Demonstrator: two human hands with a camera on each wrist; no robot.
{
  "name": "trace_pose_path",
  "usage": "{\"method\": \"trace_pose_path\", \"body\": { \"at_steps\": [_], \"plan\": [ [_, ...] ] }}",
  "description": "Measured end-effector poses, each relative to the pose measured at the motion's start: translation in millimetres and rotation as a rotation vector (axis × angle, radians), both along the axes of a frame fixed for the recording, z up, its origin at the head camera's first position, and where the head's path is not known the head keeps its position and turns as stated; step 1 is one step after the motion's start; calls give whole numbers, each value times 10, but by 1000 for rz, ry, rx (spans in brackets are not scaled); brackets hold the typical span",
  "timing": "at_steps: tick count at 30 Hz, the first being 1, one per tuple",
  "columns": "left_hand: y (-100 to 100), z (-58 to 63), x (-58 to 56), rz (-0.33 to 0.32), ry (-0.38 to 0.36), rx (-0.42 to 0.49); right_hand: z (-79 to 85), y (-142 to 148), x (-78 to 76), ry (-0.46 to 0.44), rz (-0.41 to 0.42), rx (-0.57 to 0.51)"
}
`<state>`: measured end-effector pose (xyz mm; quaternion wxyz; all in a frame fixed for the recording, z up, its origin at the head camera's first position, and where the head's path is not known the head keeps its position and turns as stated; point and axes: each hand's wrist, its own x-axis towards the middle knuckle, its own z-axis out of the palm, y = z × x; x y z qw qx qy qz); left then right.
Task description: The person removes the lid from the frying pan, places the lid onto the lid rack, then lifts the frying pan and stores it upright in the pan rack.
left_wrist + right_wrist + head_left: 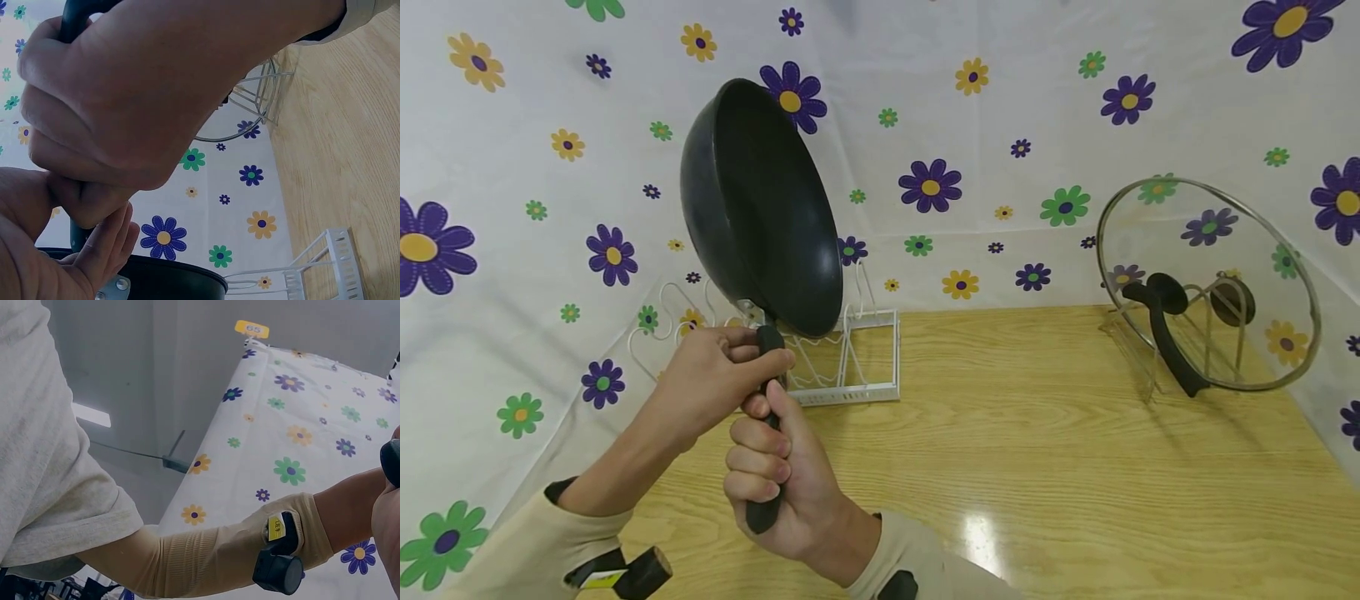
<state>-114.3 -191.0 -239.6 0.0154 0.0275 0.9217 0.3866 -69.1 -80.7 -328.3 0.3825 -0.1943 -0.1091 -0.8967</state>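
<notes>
A dark wok [767,208] is held up off the table by its black handle, tilted with its hollow side facing right. My right hand [786,475] grips the lower part of the handle, fingers wrapped round it. Above it, my left hand [703,379] pinches the handle close to the wok, thumb across the front. In the left wrist view the right hand [106,106] covers much of the handle, and the left hand [75,250] is by the wok's riveted bracket. The handle's end [392,462] shows at the right wrist view's edge.
A white wire rack [872,392] stands on the wooden table [1037,467] behind the hands, partly hidden by the wok. At the right, a glass lid [1300,275] with a black handle leans upright in a wire stand [1150,375]. A flowered cloth [985,167] hangs behind.
</notes>
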Motion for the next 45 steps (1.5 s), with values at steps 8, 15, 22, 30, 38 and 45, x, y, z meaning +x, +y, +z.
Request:
{"method": "trace_pose_path", "body": {
  "at_steps": [8, 15, 22, 30, 38, 45],
  "plan": [
    [1, -58, -33, -6, 8, 30, -27, 1, -11, -33, 32, -54],
    [3, -74, -58, -18, 12, 17, -44, 9, -17, -46, 34, -61],
    [1, -84, -84, -11, -7, 7, -45, 13, -28, -59, 48, -89],
    [1, -125, -95, -13, -10, 31, -70, 9, -41, -90, 62, -94],
    [13, -160, -109, -2, -11, 19, -88, 10, -49, -90, 59, -122],
    [27, -179, -117, 6, -19, 31, -98, 18, -57, -85, 51, -127]
  ]
}}
